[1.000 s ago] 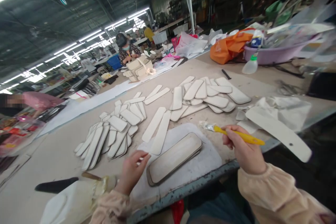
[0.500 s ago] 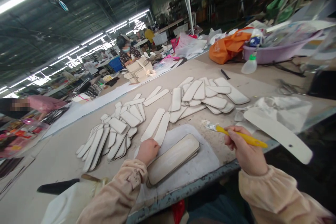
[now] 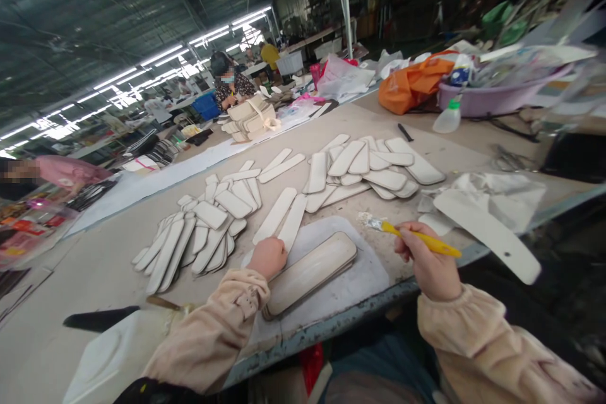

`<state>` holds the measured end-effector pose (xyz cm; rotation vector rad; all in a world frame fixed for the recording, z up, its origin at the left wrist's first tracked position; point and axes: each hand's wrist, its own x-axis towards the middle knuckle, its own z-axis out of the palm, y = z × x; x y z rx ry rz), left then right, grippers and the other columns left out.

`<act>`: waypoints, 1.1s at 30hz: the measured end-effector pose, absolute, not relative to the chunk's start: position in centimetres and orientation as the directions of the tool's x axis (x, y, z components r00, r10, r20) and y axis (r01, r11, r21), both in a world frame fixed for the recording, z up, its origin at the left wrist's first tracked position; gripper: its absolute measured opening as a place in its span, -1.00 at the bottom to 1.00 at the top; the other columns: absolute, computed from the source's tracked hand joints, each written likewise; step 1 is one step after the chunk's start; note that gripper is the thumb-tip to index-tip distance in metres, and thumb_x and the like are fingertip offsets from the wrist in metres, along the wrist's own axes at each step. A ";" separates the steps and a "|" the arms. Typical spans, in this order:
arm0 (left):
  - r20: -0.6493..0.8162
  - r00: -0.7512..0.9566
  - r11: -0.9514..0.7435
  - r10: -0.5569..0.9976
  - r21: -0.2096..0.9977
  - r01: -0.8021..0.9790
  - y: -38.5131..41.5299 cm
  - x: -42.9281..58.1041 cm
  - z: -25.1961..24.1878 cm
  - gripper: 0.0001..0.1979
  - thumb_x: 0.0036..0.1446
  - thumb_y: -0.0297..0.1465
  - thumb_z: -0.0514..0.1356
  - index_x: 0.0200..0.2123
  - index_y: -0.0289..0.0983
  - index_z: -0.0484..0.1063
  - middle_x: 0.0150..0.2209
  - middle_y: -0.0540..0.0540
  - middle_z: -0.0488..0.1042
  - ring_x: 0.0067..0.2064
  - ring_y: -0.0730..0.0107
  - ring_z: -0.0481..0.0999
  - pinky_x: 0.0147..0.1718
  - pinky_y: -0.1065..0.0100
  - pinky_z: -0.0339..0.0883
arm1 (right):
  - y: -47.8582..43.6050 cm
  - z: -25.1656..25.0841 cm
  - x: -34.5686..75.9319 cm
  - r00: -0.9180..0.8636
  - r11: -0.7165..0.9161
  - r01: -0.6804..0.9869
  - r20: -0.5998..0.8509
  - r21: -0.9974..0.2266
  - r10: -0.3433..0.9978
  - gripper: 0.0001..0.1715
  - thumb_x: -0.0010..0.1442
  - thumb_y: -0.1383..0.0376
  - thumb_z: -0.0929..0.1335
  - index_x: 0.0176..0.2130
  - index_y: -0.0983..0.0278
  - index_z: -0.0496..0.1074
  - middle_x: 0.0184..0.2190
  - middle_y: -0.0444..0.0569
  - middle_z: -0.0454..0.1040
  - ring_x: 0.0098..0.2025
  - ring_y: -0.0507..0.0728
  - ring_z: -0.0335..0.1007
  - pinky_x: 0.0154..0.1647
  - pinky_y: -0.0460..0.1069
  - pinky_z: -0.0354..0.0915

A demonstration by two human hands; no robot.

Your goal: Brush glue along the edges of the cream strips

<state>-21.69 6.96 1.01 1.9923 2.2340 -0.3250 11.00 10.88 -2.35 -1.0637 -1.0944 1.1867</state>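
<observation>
A yellow-handled paintbrush (image 3: 419, 240) is pinched in my right hand (image 3: 433, 265). White paste coats its bristles, held just above the table right of a pale sheet (image 3: 374, 271). Closed with curled fingers, my left hand (image 3: 267, 257) is by the left side of a stack of long, rounded cream panels (image 3: 312, 274). Its fingertips are hidden, at the near ends of two white strips (image 3: 290, 224), so what they hold is unclear. Beyond lie two loose heaps of similar panels, a left heap (image 3: 208, 218) and a right heap (image 3: 348, 161).
At lower left stand a white plastic container (image 3: 106, 353) and a black-handled tool (image 3: 99, 320). A long white piece with a hole (image 3: 487, 233) overhangs the table edge at right. Further back are a squeeze bottle (image 3: 447, 118), purple basin (image 3: 506, 98), orange bag (image 3: 411, 82) and a co-worker (image 3: 231, 91).
The whole view has shifted slightly, with the table sitting a little higher in the picture. Both hands keep nearly the same places relative to the panels, and the brush stays in my right hand.
</observation>
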 end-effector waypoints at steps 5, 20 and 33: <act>-0.184 -0.160 0.163 0.970 0.001 0.987 7.1 -22.0 0.5 -0.77 0.07 -0.50 0.10 -0.45 -0.33 0.58 -0.34 -0.23 0.57 -0.25 0.23 0.54 -0.20 0.30 0.31 | 10.8 -2.4 11.1 0.057 0.085 -0.132 0.078 -0.988 0.995 -0.71 0.19 0.07 0.36 -0.26 0.24 0.39 -0.56 -0.14 0.37 -0.58 0.02 0.19 -0.60 -0.05 0.15; -0.028 -0.077 0.066 0.997 0.829 0.556 -0.6 -23.7 10.2 -0.83 0.00 -0.29 0.24 -0.51 -0.27 0.49 -0.42 -0.09 0.50 -0.33 0.33 0.46 -0.30 0.37 0.38 | 10.5 1.1 6.7 -0.167 0.261 -0.293 0.318 -0.920 0.933 -0.67 0.21 0.12 0.37 -0.12 0.13 0.19 0.19 0.09 0.31 0.13 0.21 0.37 0.07 0.20 0.36; -0.598 -0.136 0.411 0.790 0.681 -0.606 -10.6 -16.9 1.2 -0.49 -0.03 0.01 0.27 -0.16 -0.27 0.47 -0.25 -0.14 0.55 -0.27 0.24 0.59 -0.41 0.39 0.44 | 6.8 -1.9 6.1 0.015 0.139 -0.029 0.139 -0.990 0.990 -0.57 -0.07 0.18 0.54 -0.32 0.17 0.27 -0.37 -0.11 0.39 -0.41 0.07 0.38 -0.38 -0.02 0.39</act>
